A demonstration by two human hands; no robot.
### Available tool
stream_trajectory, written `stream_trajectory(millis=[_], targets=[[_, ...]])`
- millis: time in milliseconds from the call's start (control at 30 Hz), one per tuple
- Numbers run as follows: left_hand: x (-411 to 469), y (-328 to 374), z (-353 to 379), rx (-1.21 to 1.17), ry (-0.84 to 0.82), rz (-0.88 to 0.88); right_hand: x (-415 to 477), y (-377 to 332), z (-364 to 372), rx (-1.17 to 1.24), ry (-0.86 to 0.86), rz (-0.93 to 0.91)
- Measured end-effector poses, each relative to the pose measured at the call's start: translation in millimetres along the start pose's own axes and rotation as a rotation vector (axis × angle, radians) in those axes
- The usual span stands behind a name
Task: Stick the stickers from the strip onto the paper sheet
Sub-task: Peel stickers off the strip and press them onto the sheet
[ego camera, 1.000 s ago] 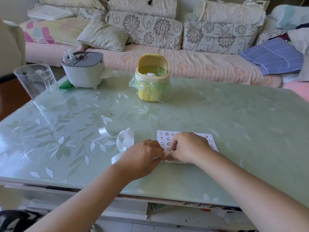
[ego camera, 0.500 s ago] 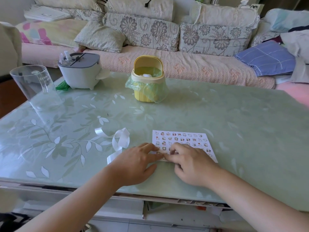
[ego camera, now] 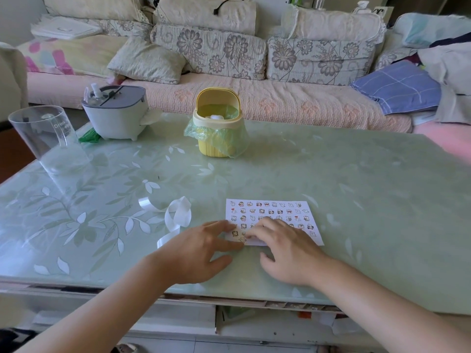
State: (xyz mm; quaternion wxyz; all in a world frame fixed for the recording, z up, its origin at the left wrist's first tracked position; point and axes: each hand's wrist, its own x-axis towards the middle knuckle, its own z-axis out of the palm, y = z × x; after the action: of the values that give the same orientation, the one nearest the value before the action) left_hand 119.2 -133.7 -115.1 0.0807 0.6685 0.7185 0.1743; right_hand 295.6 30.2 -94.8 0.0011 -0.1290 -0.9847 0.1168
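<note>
A white paper sheet (ego camera: 272,212) covered with several rows of small cartoon stickers lies flat on the green glass table (ego camera: 356,200), near its front edge. My left hand (ego camera: 196,253) rests flat beside the sheet's near left corner, fingers straight, fingertips touching the sheet's left edge. My right hand (ego camera: 285,250) lies over the sheet's near part, fingers stretched out and pressing down on the bottom rows. A curled white strip (ego camera: 175,215), the sticker backing, lies just left of the sheet. Neither hand holds anything.
A small yellow bin (ego camera: 216,123) lined with a green bag stands mid-table at the back. A grey and white box (ego camera: 114,110) and a clear plastic cup (ego camera: 48,138) stand at the back left. A sofa with cushions (ego camera: 229,72) runs behind the table.
Both hands were pinching together at the sheet's near left corner a second ago. They have since flattened out, and the right hand has slid toward me, uncovering more of the sheet.
</note>
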Motion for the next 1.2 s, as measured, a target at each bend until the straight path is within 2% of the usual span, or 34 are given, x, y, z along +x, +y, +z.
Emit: stream_trajectory(millis=[233, 400, 467, 600, 700, 800, 867, 967, 1067, 1200], targets=[[3.7, -0.6, 0.8, -0.133, 0.047, -0.056, 1.6, 5.8, -0.8, -0.025, -0.016, -0.051], [6.9, 2.0, 0.6, -0.168, 0.052, -0.084, 6.2, 4.1, -3.3, 0.097, 0.046, 0.041], [-1.2, -6.1, -5.6, -0.195, 0.136, -0.121, 25.5, -10.6, -2.6, 0.109, 0.077, 0.057], [4.4, -2.1, -24.7, -0.158, 0.445, -0.114, 42.3, -21.7, -14.0, 0.200, 0.125, 0.137], [0.1, -9.1, -43.1, -0.079, 0.568, -0.342, 54.1, -31.7, -19.7, 0.346, 0.153, 0.198], [-13.1, -25.5, -55.2, 0.031, 0.441, -0.642, 72.7, -45.7, -17.2, 0.484, 0.152, 0.244], [-19.0, -30.9, -61.1, 0.024, 0.310, -0.741, 84.2, -54.5, -13.5, 0.538, 0.130, 0.259], [-18.6, -31.7, -61.6, -0.073, 0.230, -0.761, 96.5, -65.1, -9.9, 0.579, 0.075, 0.279], [-14.7, -33.3, -58.6, -0.177, 0.240, -0.757, 105.2, -73.0, -8.6, 0.662, 0.031, 0.287], [-9.5, -37.3, -62.6, -0.435, 0.331, -0.773, 113.9, -80.4, -12.5, 0.716, -0.001, 0.317]])
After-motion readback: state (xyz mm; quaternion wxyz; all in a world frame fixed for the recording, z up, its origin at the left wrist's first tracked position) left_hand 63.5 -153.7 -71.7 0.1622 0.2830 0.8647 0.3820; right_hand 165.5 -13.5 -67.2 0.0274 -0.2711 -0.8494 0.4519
